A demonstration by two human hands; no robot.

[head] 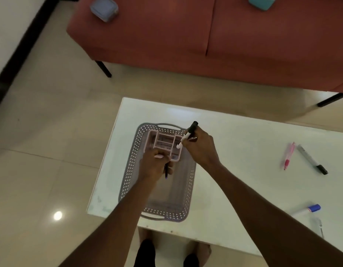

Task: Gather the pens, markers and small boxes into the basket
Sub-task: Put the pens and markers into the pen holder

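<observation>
A grey perforated basket sits on the white table, with a pink compartment organiser in its far end. My left hand rests over the organiser's near edge, shut on a thin dark pen. Over the basket's far right corner, my right hand holds a white marker with a black cap, tilted with its white end down toward the organiser. On the table to the right lie a pink pen, a black-capped marker, a blue-capped marker and a pale clear pen.
A red sofa stands beyond the table, with a grey-blue pouch and a teal case on its seat. Tiled floor lies to the left. My feet show below the table's near edge.
</observation>
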